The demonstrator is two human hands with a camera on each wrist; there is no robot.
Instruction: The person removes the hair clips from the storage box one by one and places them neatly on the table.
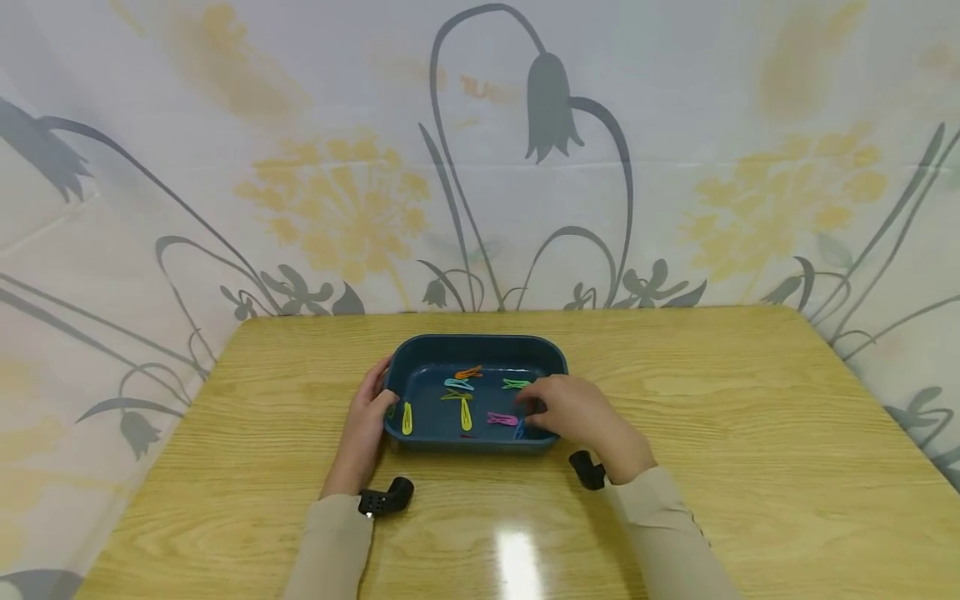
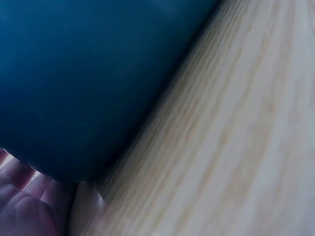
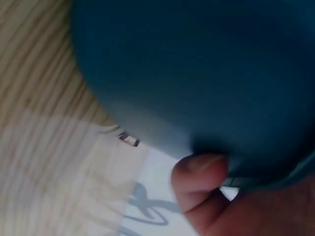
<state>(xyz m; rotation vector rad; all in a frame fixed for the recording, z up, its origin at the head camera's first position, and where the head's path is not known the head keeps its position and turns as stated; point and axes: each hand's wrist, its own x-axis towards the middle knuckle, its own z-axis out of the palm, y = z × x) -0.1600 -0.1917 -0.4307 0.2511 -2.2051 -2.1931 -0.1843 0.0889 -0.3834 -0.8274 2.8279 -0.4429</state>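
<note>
The blue tray [image 1: 472, 447] stood on the wooden table [image 1: 720, 408]. The left hand [image 1: 369, 408] gripped its left end, thumb at the rim. The right hand [image 1: 573, 408] reached over the right end, fingers bent, near the purple clip [image 1: 501, 419] and blue clip [image 1: 519, 429] inside; whether it pinched one could not be determined.

Indoors, type unclear, floral bkdrop [image 1: 660, 75], wood-grain tbl [image 1: 750, 433]
</note>
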